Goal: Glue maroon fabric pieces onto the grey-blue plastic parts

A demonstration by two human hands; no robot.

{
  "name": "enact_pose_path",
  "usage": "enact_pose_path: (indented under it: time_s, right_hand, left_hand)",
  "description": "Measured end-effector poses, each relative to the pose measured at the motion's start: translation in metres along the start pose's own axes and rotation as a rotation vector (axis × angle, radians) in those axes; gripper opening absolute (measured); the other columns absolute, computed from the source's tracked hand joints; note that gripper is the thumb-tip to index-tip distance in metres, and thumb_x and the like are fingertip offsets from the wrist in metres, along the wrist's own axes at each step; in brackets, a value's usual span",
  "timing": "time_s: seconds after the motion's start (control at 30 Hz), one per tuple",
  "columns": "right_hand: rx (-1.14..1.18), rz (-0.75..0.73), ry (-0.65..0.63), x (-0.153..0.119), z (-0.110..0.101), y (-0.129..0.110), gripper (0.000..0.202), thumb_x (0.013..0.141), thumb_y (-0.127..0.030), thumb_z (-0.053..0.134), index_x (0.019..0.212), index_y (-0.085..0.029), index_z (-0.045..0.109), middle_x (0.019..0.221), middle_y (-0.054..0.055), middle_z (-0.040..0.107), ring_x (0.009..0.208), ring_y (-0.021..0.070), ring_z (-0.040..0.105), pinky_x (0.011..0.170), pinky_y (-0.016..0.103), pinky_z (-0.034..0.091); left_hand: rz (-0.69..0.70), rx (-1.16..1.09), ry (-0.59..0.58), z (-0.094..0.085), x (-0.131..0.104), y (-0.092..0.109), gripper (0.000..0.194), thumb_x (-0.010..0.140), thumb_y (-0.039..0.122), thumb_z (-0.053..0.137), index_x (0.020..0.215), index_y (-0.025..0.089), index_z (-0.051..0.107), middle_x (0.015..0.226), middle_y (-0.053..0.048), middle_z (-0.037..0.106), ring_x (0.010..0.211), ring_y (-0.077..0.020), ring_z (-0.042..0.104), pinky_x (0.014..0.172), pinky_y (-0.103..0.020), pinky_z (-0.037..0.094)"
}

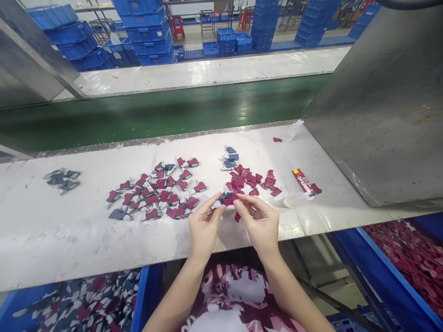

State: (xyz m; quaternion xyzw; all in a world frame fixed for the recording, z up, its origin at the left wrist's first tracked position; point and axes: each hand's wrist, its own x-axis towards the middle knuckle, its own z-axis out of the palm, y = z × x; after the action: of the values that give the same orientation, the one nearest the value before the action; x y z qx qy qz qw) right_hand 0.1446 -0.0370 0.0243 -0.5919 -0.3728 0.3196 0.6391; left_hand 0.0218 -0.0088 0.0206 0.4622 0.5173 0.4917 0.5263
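Observation:
Near the table's front edge, my left hand (204,224) pinches the grey and white side of a small piece (226,199). The fingers of my right hand (260,222) close on the red part at the right side of the same piece. Just beyond my hands lies a pile of loose red pieces (238,179). To the left spreads a large group of red, grey and white pieces (155,191). A few blue-grey pieces (230,157) lie behind the red pile, and several more (62,179) are at the far left.
A red packet (302,180) lies to the right, near a metal panel (380,106). Blue bins of pieces stand below the table at the left (145,295) and right (391,276). Beyond the table run a green belt (173,113) and stacked blue crates (148,32).

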Motion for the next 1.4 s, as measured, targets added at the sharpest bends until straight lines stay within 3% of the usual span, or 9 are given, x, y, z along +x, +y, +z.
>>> enact_pose_path:
  time_s: [0.33,0.63,0.8,0.87,0.93,1.1,1.17,1.27,1.4]
  right_hand:
    - [0.021,-0.047,0.005,-0.002,0.002,-0.002,0.013,0.082,-0.031,0.076,0.089,-0.021,0.078,0.078,0.003,0.073,0.068,0.0146,0.064,0.061,0.027,0.052]
    - [-0.235,-0.35,0.01,-0.008,0.001,-0.004,0.008,0.088,-0.019,0.07,0.092,-0.022,0.076,0.082,0.004,0.071,0.069,0.0137,0.063,0.052,0.026,0.049]
    - [-0.323,-0.478,0.042,-0.008,0.0,-0.005,0.012,0.087,-0.016,0.071,0.095,-0.023,0.077,0.08,0.004,0.071,0.067,0.0136,0.061,0.054,0.027,0.052]
    - [-0.322,-0.449,0.038,-0.007,-0.002,-0.007,0.01,0.087,-0.019,0.071,0.093,-0.024,0.078,0.079,0.003,0.068,0.065,0.0129,0.06,0.052,0.027,0.051]
    - [-0.261,-0.327,-0.011,-0.004,-0.006,-0.009,0.009,0.087,-0.025,0.072,0.094,-0.024,0.078,0.084,0.004,0.067,0.065,0.0117,0.06,0.049,0.025,0.049]
    - [-0.01,-0.022,-0.315,0.009,-0.019,-0.013,0.027,0.09,-0.038,0.069,0.113,-0.027,0.075,0.109,0.008,0.068,0.089,0.0174,0.067,0.06,0.026,0.056]
    - [0.032,0.001,-0.353,0.01,-0.021,-0.013,0.023,0.09,-0.039,0.068,0.108,-0.026,0.076,0.105,0.007,0.068,0.086,0.0171,0.066,0.061,0.026,0.055]
    - [0.009,-0.029,-0.3,0.007,-0.019,-0.013,0.019,0.091,-0.036,0.067,0.104,-0.024,0.074,0.095,0.004,0.064,0.078,0.0149,0.063,0.062,0.028,0.054]
    - [-0.156,-0.14,-0.237,-0.001,-0.012,-0.017,0.016,0.094,-0.029,0.061,0.105,-0.021,0.069,0.088,0.003,0.06,0.08,0.0157,0.06,0.068,0.03,0.052]
  left_hand:
    - [0.061,0.032,-0.035,0.001,-0.004,0.003,0.032,0.076,0.028,0.08,0.108,0.019,0.081,0.106,-0.009,0.08,0.095,-0.0258,0.077,0.084,-0.033,0.065]
    - [0.0,-0.065,0.017,0.003,-0.005,0.012,0.028,0.076,0.03,0.083,0.1,0.016,0.081,0.103,-0.01,0.081,0.096,-0.0259,0.077,0.086,-0.031,0.064]
    - [-0.015,-0.116,-0.033,0.002,-0.007,0.012,0.027,0.079,0.031,0.082,0.102,0.017,0.08,0.103,-0.009,0.081,0.092,-0.023,0.078,0.087,-0.03,0.064]
    - [0.001,-0.114,-0.049,0.002,-0.008,0.012,0.026,0.08,0.031,0.08,0.101,0.016,0.079,0.102,-0.008,0.081,0.091,-0.0224,0.078,0.087,-0.03,0.064]
    - [0.032,-0.088,-0.06,0.001,-0.01,0.013,0.023,0.083,0.031,0.079,0.101,0.016,0.079,0.101,-0.008,0.081,0.091,-0.0215,0.078,0.086,-0.028,0.064]
    - [0.138,0.058,-0.118,-0.002,-0.015,0.017,0.018,0.09,0.029,0.071,0.103,0.017,0.077,0.101,-0.007,0.08,0.089,-0.0186,0.078,0.081,-0.023,0.064]
    - [0.208,0.131,-0.141,-0.003,-0.016,0.018,0.016,0.091,0.026,0.069,0.103,0.018,0.076,0.1,-0.006,0.08,0.088,-0.0174,0.077,0.079,-0.022,0.063]
    - [0.377,0.256,-0.146,-0.001,-0.018,0.018,0.015,0.093,0.02,0.065,0.105,0.019,0.074,0.099,-0.006,0.079,0.087,-0.0165,0.077,0.078,-0.022,0.063]
    - [0.588,0.385,-0.029,0.003,-0.022,0.012,0.016,0.094,0.012,0.06,0.106,0.018,0.07,0.096,-0.005,0.076,0.088,-0.0159,0.075,0.08,-0.025,0.062]
